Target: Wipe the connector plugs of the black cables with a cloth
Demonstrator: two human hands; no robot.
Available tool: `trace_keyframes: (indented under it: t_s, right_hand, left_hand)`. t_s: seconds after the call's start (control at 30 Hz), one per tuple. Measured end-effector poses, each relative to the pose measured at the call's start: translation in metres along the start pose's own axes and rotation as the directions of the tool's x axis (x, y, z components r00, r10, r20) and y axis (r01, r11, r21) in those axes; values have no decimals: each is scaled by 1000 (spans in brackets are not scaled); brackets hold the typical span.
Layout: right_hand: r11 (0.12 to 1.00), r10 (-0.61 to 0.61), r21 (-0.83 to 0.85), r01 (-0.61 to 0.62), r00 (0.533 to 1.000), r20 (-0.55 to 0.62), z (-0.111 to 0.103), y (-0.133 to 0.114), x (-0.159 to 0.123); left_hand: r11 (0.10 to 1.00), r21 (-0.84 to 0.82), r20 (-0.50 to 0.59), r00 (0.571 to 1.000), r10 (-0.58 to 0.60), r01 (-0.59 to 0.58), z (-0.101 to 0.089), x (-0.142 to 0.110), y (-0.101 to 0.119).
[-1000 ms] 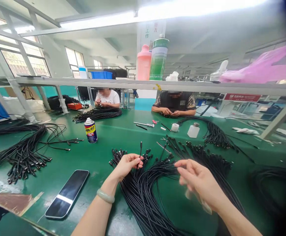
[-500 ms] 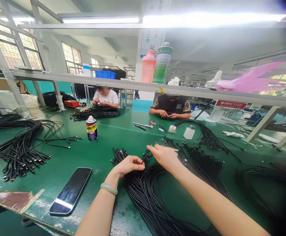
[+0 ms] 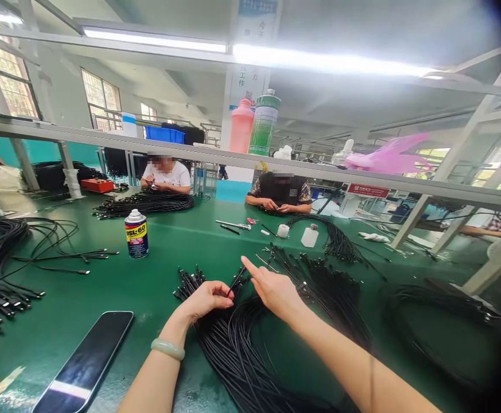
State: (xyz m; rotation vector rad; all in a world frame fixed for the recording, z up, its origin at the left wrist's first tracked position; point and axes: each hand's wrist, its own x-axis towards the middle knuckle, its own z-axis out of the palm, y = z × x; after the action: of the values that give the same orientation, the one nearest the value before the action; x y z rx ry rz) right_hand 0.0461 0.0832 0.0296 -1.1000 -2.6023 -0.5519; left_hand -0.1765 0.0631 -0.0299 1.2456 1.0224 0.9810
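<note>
My left hand (image 3: 211, 299) is closed with thumb and fingertips pinched on a few black cables (image 3: 238, 280), whose plug ends stick up past the fingers. Under and around it lies a thick bundle of black cables (image 3: 233, 344), curving toward me; more of its plug ends (image 3: 189, 281) fan out behind the wrist. My right hand (image 3: 276, 291) hovers just right of those held ends, index finger stretched forward and nothing visible at its tip. Its other fingers are largely hidden. Behind its knuckles shows a thin metal rod-like piece (image 3: 267, 263); whether the hand touches it cannot be seen.
Another cable bundle (image 3: 323, 287) lies to the right, with a coil (image 3: 422, 327) beyond. A spray can (image 3: 136, 235), a phone (image 3: 89, 361), a caliper (image 3: 233, 225) and a small white bottle (image 3: 309, 235) stand or lie on the green table. Two people work opposite, below a shelf (image 3: 190, 149).
The whole view has shifted, so most things appear farther left. My right index finger now stands apart from the cable ends and is straighter. My left hand keeps its pinch.
</note>
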Motion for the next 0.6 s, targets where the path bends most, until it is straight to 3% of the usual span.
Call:
trace_keyframes:
  t_s: [0.17,0.23,0.33,0.47,0.53,0.6]
  right_hand:
    - [982,12,190,3,997,-81,0,-9,-25]
    - [905,111,422,-45,985,-133,2,-10,-36]
    - [704,297,691,-164,952,-77,3,-8,-47]
    - [306,437,921,-242,895,90,6,-5,-53]
    - [197,448,950,-243,884,133,10,-5,-56]
    - [160,445,960,-231,885,139,15,-8,-59]
  left_hand:
    - [1000,-22,-41,999,-4,3,4,-2,5]
    - [999,-24,-72,997,22,-23,9,-2,8]
    - [995,-18,-116,988,100,-102,20,0,12]
    - [982,-20,-127,974,186,-189,39,2,12]
    - [977,-14,-117,971,208,-211,46,2,11]
    - [972,1,-102,967,234,-235,52,1,10]
